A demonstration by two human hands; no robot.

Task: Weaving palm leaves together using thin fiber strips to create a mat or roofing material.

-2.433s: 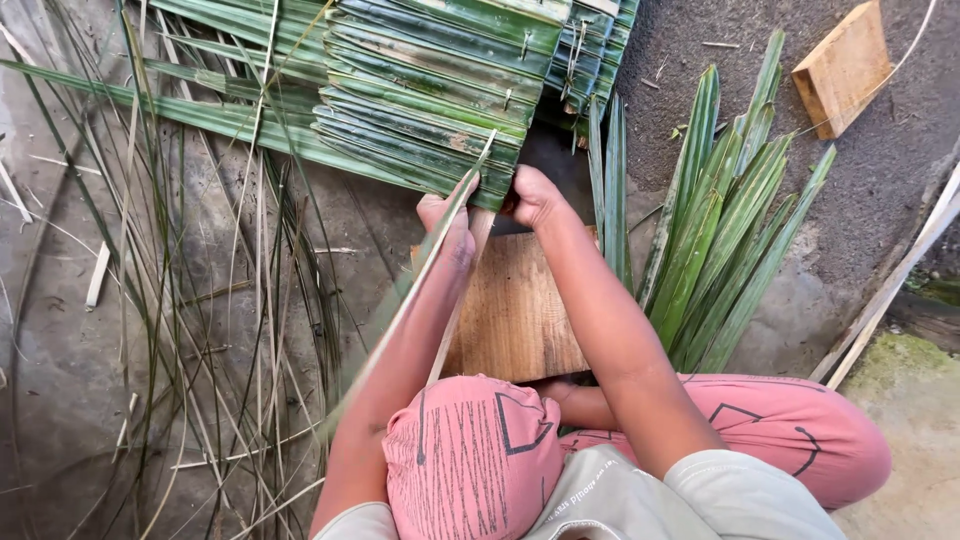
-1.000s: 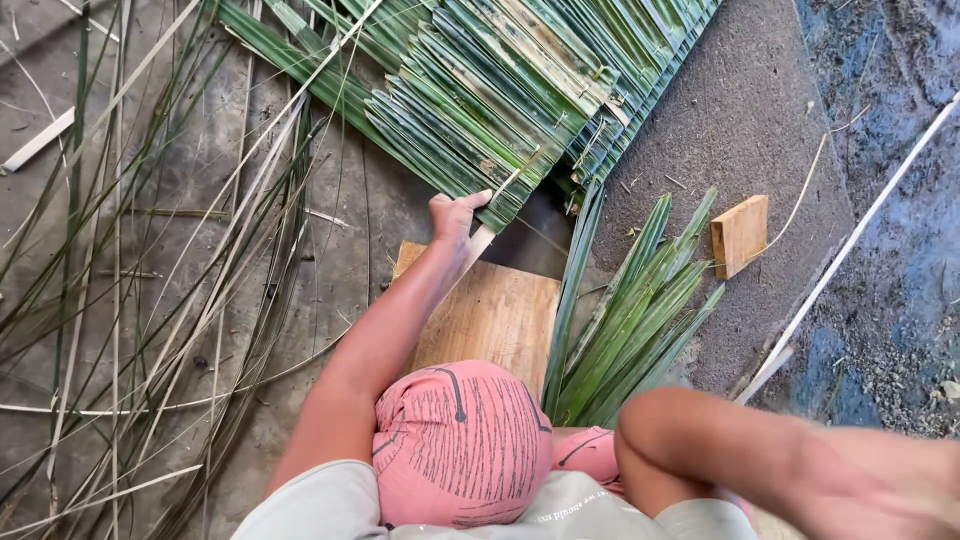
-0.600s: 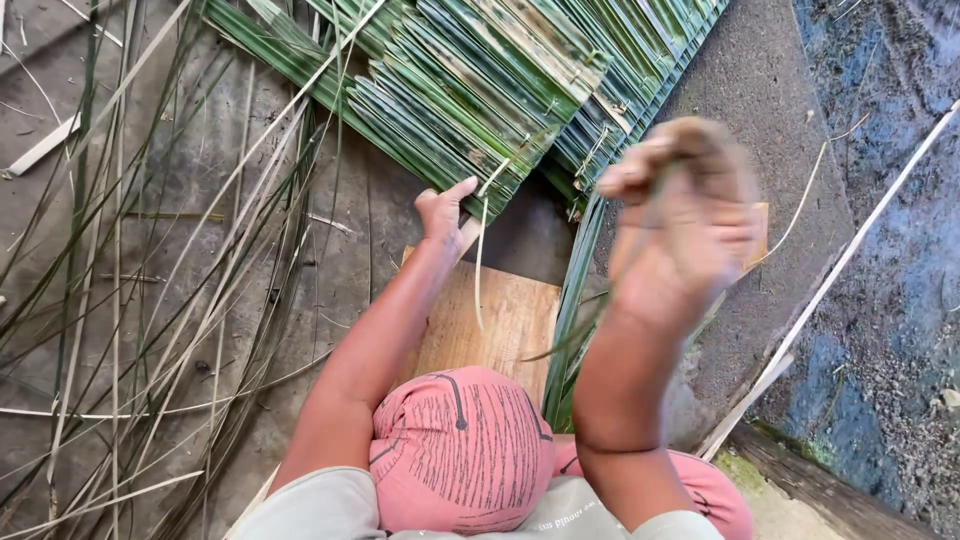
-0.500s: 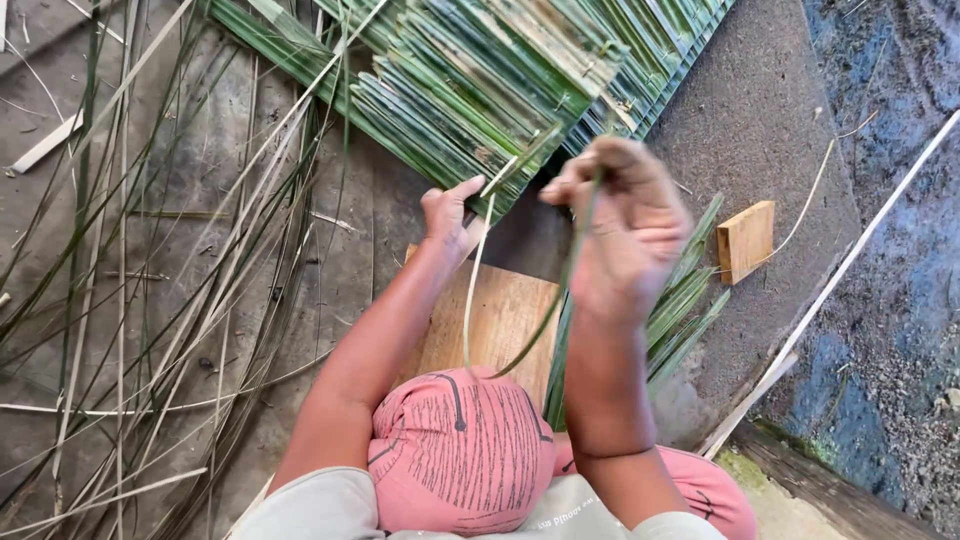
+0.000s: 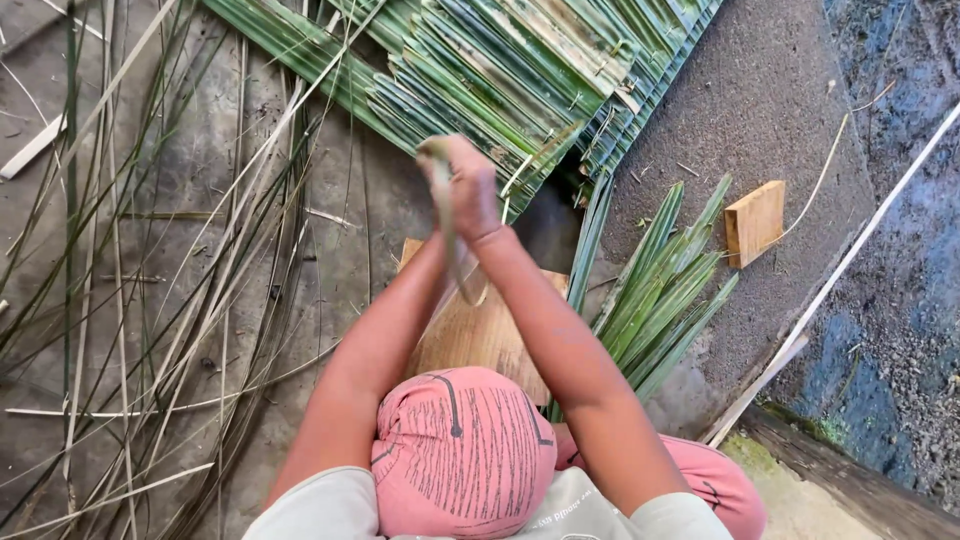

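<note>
Hands are brought together above the wooden board [image 5: 480,335]: the right hand [image 5: 470,190] is closed round a thin green leaf strip [image 5: 455,255], which hangs down from the fist toward the board, apparently so that it can be drawn taut. The left hand is hidden behind the right, so its grip cannot be told. Just beyond lies the woven palm-leaf mat [image 5: 500,70], cut off by the upper edge. Loose green leaves [image 5: 655,290] are kept beside the board.

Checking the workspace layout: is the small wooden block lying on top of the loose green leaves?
No, the small wooden block lies apart, right of the loose green leaves.
</note>
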